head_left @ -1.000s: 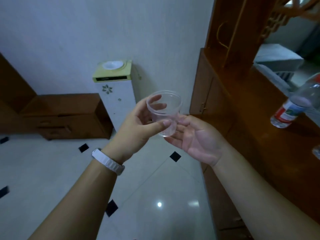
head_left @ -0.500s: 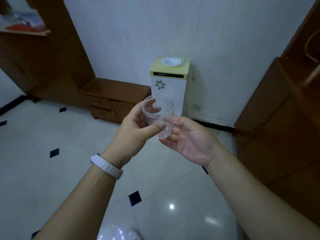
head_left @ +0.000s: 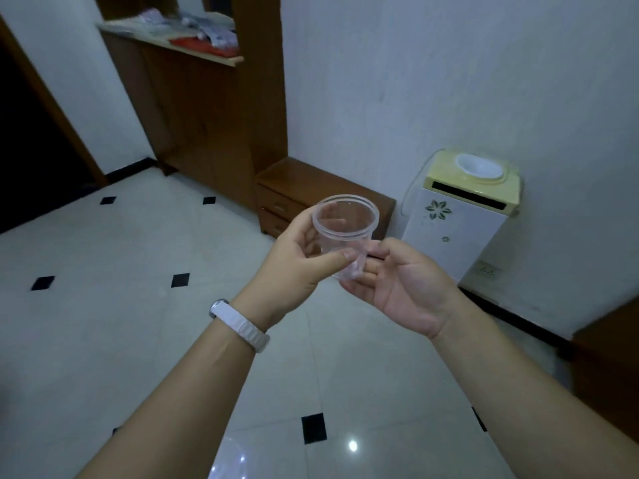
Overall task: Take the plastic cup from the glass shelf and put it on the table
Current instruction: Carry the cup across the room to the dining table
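A clear plastic cup [head_left: 345, 229] is held upright in mid-air at the centre of the head view. My left hand [head_left: 299, 257], with a white wristband, grips its side between thumb and fingers. My right hand [head_left: 397, 288] lies palm up under and beside the cup's base, its fingertips touching the lower wall. No glass shelf or table shows in this view.
A yellow-topped white water dispenser [head_left: 460, 216] stands against the wall at right. A low wooden drawer unit [head_left: 311, 191] and a tall wooden cabinet [head_left: 207, 108] with clutter on its ledge stand behind. White tiled floor [head_left: 121, 271] with black diamonds spreads below. A dark wooden cabinet [head_left: 608, 364] sits at right.
The view has swung left: the wooden counter with the bottle has left the frame and the tall cabinet has come in. Both hands keep the cup between them as before.
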`<state>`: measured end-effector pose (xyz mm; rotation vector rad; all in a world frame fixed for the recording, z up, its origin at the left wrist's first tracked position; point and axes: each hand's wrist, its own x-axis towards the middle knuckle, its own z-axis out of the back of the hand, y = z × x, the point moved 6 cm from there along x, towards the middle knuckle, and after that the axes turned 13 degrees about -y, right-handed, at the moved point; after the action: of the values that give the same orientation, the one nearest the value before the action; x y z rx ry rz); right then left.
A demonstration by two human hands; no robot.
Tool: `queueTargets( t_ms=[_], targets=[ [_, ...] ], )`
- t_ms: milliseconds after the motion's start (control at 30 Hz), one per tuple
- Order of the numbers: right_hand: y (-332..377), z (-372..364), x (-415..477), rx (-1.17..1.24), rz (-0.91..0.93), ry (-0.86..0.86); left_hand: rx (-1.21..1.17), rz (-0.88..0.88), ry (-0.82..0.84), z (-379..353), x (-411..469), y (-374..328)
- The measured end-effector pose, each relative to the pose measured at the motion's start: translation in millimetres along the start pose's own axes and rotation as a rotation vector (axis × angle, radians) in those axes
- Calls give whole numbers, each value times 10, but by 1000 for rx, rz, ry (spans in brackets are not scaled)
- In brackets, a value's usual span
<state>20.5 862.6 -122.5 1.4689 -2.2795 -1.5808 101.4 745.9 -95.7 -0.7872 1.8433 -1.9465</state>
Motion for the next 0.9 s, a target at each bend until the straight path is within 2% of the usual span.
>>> queueTargets(
  t_ms=[400, 733, 900],
  targets=[
    [-222, -871, 1382, -141, -211, 149, 71, 84, -284, 1101, 679, 499],
    [441, -1528, 2750, -235, -295, 347, 149, 97, -550, 1517, 1944, 548],
    [562, -1874, 3192, -260, -355, 410, 159, 74, -695, 1801, 2278, 569]
  ],
)
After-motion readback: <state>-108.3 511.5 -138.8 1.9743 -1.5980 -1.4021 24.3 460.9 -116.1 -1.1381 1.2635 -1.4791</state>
